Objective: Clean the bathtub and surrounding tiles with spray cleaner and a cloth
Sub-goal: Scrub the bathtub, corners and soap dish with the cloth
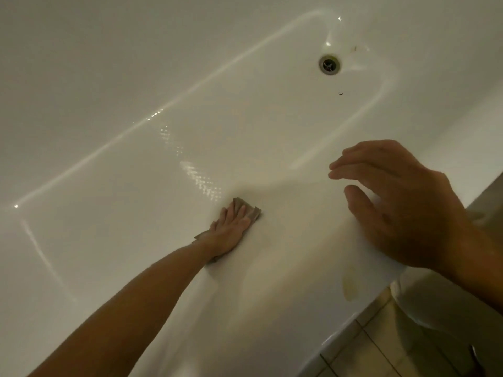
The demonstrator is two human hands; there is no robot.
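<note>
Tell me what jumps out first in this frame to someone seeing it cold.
The left hand pressing a small grey-brown cloth flat against the near inner wall of the white bathtub, arm stretched down from the lower left. Next, the right hand looms large at right, fingers loosely curved and holding nothing, over the tub's near rim. Far up the tub floor sits the metal drain, with a few dark specks close by.

**Dim, warm light with glare streaks on the tub**

The picture is dim and yellowish, soft all over. Bright glare runs along the bathtub (190,77) curve from nine o'clock toward one o'clock, with speckled highlights near centre. The right hand (402,202), close at three o'clock, is blurred. Straight edges bow toward the corners.
</note>
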